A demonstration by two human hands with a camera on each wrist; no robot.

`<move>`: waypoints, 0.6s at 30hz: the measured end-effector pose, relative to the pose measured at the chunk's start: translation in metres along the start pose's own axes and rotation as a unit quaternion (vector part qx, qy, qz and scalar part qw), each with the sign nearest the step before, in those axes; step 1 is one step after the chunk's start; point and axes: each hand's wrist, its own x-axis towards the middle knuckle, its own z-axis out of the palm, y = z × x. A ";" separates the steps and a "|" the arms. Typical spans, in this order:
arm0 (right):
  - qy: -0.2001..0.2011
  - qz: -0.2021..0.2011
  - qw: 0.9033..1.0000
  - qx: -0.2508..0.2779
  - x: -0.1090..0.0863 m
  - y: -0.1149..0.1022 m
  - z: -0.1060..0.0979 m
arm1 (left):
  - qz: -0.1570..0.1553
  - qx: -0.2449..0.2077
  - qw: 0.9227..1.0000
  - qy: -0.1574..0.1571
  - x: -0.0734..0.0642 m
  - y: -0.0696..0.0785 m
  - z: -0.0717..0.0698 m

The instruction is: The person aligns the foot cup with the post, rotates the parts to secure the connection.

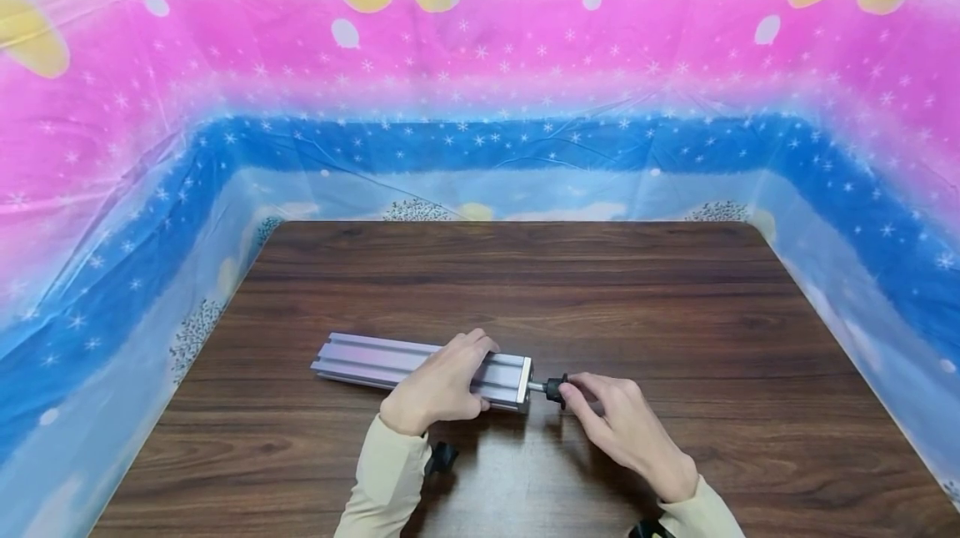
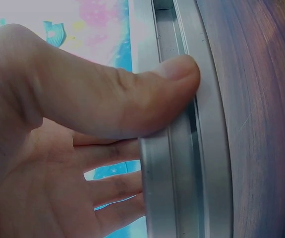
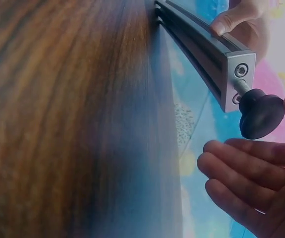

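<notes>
Metal bar [image 1: 375, 357] with a black foot [image 1: 556, 389]
The left grip [image 1: 444, 381] clasps the bar; the right grip [image 1: 624, 423] pinches the foot's rim beyond the threaded stem [image 3: 242, 88].

I've got silver-grey aluminium extrusion [image 1: 367, 357], black levelling foot [image 1: 556, 389] lower centre, cream sleeves [image 1: 386, 480] bottom, brown wood-grain tabletop [image 1: 675, 296], pink-and-blue snowflake backdrop [image 1: 510, 87] up top.

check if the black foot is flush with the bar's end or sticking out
Sticking out: in the right wrist view, bare stem shows between the end plate and the black foot. Cannot tell how deep the stem goes.
</notes>
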 end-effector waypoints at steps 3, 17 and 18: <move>0.006 -0.026 1.000 0.000 -0.001 0.001 -0.001 | 0.000 -0.002 1.000 0.000 0.000 0.000 0.000; 0.053 -0.152 0.987 0.022 0.000 0.005 -0.001 | 0.004 -0.001 1.000 0.002 0.000 0.000 0.000; 0.051 -0.146 0.988 0.018 0.000 0.005 -0.001 | 0.005 0.000 1.000 0.002 0.000 0.000 0.000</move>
